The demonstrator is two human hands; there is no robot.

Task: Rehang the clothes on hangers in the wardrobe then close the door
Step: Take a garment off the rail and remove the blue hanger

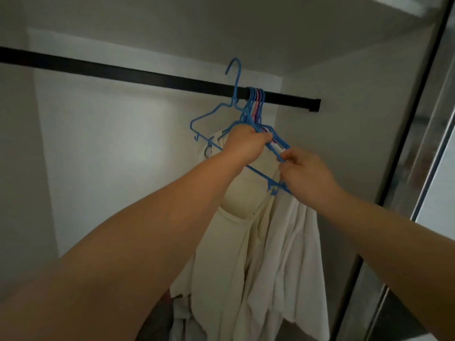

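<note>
Through the head camera I see both bare arms reaching up into the pale grey wardrobe (357,94). My left hand (246,143) has its grip curled tight around a bunch of thin plastic hangers (256,112), mostly blue with a pink one among them, whose hooks sit on the black horizontal rail (123,72) near its right end. One loose blue plastic hanger (216,112) is off the rail, its hook sticking up in front of the bar just left of the bunch, its bottom bar running down to the right beneath my left wrist. My right hand (302,173) pinches the right shoulder end of that blue frame between thumb and fingertips, low and to the right of the left hand. A cream-white cloth garment (266,242) hangs below both hands, draped in folds towards the bottom of the view; which hanger carries it I cannot tell. At the far right stands the edge of the wardrobe's shiny door (433,143), open.
</note>
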